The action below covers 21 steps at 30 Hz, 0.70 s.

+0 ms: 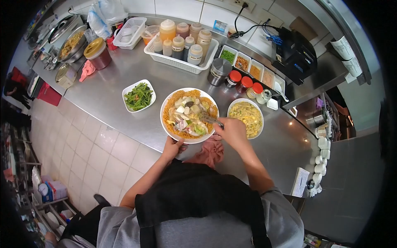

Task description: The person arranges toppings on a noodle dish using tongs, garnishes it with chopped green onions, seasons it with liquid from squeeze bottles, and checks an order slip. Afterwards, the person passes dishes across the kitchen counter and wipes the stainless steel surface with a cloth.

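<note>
A white plate (163, 128) of crisp orange-brown noodles sits near the counter's front edge, topped with pale saucy pieces and green leaves. My left hand (172, 149) is closed on its near left rim, thumb at the edge. In my right hand (232, 131) are metal tongs (210, 119) with a dark grip, their tips at the right side of the topping; the fingers partly hide them. Just right of that hand stands a white bowl of yellow egg-flecked food (248, 116). A smaller square dish of green vegetables (139, 96) is to the left.
A white basket of sauce bottles (178, 66) stands behind the plate. Red-lidded jars (246, 82), a steel canister (219, 72) and topping trays (256, 70) are at the back right. A pink cloth (210, 151) lies between my arms. A printer (295, 58) is above right.
</note>
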Each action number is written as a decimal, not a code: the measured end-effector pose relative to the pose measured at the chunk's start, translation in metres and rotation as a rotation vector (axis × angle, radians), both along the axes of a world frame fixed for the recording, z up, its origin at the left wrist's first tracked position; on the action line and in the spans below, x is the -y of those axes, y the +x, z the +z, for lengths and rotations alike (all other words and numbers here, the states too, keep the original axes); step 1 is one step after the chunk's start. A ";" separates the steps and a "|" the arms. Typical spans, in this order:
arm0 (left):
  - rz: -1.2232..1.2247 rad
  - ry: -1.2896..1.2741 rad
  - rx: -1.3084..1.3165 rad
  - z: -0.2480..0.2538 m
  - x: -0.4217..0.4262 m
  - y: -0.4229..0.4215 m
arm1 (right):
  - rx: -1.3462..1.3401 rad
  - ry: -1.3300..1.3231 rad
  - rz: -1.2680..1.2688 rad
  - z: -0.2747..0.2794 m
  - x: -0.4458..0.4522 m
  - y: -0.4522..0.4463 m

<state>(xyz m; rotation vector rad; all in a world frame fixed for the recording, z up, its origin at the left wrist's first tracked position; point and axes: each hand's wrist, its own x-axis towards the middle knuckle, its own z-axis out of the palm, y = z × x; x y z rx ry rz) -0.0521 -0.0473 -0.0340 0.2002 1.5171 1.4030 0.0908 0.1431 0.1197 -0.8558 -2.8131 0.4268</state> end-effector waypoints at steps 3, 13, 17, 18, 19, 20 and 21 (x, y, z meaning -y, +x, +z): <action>-0.008 0.008 0.001 0.000 0.000 -0.001 | 0.065 0.061 0.041 -0.002 0.013 0.009; -0.028 0.002 -0.022 0.001 0.002 -0.002 | 0.090 0.079 0.037 -0.012 0.020 0.010; -0.018 -0.010 -0.023 -0.002 0.002 -0.002 | 0.058 0.041 0.020 -0.007 0.016 0.012; -0.017 -0.015 -0.020 0.000 0.002 -0.002 | 0.038 0.045 0.020 -0.005 0.015 0.012; -0.015 -0.019 -0.016 0.002 0.002 -0.001 | 0.019 0.049 0.021 -0.002 0.014 0.013; -0.015 -0.018 -0.013 0.001 0.002 -0.001 | -0.001 0.053 0.021 0.001 0.014 0.013; -0.015 -0.018 -0.010 0.000 0.002 -0.002 | -0.010 0.042 0.019 0.003 0.013 0.014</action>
